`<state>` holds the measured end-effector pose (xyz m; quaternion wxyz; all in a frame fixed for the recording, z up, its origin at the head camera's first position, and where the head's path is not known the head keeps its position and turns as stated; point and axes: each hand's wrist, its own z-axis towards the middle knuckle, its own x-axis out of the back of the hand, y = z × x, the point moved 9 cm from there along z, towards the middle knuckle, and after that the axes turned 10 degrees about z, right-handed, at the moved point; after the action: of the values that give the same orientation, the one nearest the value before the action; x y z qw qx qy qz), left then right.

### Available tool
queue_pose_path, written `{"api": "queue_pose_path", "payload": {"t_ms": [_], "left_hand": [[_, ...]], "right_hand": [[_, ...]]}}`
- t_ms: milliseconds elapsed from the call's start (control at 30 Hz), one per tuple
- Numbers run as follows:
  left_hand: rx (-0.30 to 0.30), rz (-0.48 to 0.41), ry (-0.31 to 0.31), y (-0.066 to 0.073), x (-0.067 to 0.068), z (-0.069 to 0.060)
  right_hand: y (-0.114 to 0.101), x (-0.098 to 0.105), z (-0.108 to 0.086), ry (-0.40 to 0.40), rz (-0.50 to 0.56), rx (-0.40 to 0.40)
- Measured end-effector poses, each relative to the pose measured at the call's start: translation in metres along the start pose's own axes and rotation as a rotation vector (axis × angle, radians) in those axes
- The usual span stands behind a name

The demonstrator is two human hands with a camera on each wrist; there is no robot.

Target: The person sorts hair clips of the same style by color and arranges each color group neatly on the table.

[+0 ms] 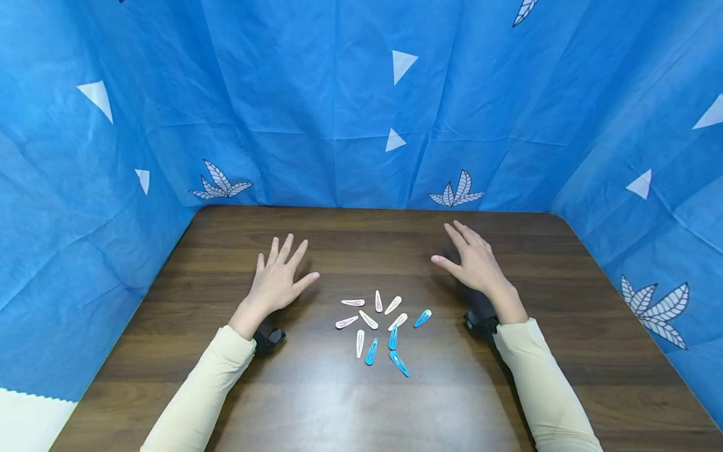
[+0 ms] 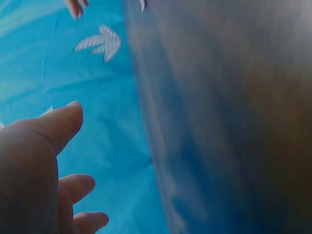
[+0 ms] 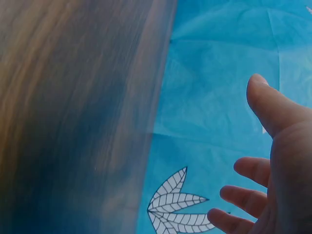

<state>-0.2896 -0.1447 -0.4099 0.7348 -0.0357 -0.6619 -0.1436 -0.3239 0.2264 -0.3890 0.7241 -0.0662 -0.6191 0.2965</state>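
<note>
Several hair clips lie loose mid-table between the hands: pale pink and whitish ones, such as a pink clip (image 1: pixel 353 302) and a white clip (image 1: pixel 359 344), and blue ones, such as a blue clip (image 1: pixel 371 351). One whitish clip meets a blue clip (image 1: pixel 393 338). To the left of the clips, my left hand (image 1: pixel 275 282) is spread with straight fingers, holding nothing. My right hand (image 1: pixel 477 263), up and to the right of them, has its fingers extended and is empty. Both wrist views show fingers apart on the left hand (image 2: pixel 53 165) and the right hand (image 3: pixel 273 161).
A dark brown wooden table (image 1: pixel 237 389) fills the lower view. Blue cloth (image 1: pixel 294 81) with white triangles and leaf prints stands behind it and along both sides. A dark band with a small device (image 1: pixel 270 339) sits at the left wrist, another (image 1: pixel 481 323) at the right.
</note>
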Motion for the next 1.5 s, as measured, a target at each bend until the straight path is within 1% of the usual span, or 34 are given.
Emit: {"api": "queue_pose_path", "payload": {"t_ms": [167,400,500,567,667,767,933,1233,1367,1500], "left_hand": [[-0.061,-0.015,0.005,0.019,-0.007,-0.007],[-0.110,-0.037,0.014,0.037,-0.012,-0.014],[-0.145,-0.046,0.030,0.045,-0.014,-0.018],[-0.168,-0.068,0.041,0.051,-0.015,-0.022],[-0.187,-0.099,0.060,0.059,-0.017,-0.027],[-0.179,-0.131,0.083,0.065,-0.018,-0.031],[-0.146,-0.149,0.131,0.070,-0.017,-0.036],[-0.103,-0.156,0.128,0.085,-0.018,-0.050],[-0.106,-0.145,0.137,0.090,-0.021,-0.054],[-0.126,-0.126,0.130,0.095,-0.025,-0.057]], "right_hand": [[-0.010,-0.004,-0.001,-0.004,0.022,0.037],[-0.029,-0.015,-0.005,-0.033,0.074,0.089],[-0.039,-0.020,-0.006,-0.047,0.083,0.113],[-0.044,-0.024,-0.007,-0.056,0.086,0.127],[-0.051,-0.029,-0.009,-0.070,0.090,0.141],[-0.056,-0.035,-0.010,-0.085,0.092,0.152],[-0.065,-0.043,-0.013,-0.100,0.099,0.182],[-0.081,-0.054,-0.016,-0.107,0.088,0.252],[-0.087,-0.060,-0.018,-0.120,0.080,0.284],[-0.090,-0.066,-0.019,-0.140,0.086,0.294]]}}
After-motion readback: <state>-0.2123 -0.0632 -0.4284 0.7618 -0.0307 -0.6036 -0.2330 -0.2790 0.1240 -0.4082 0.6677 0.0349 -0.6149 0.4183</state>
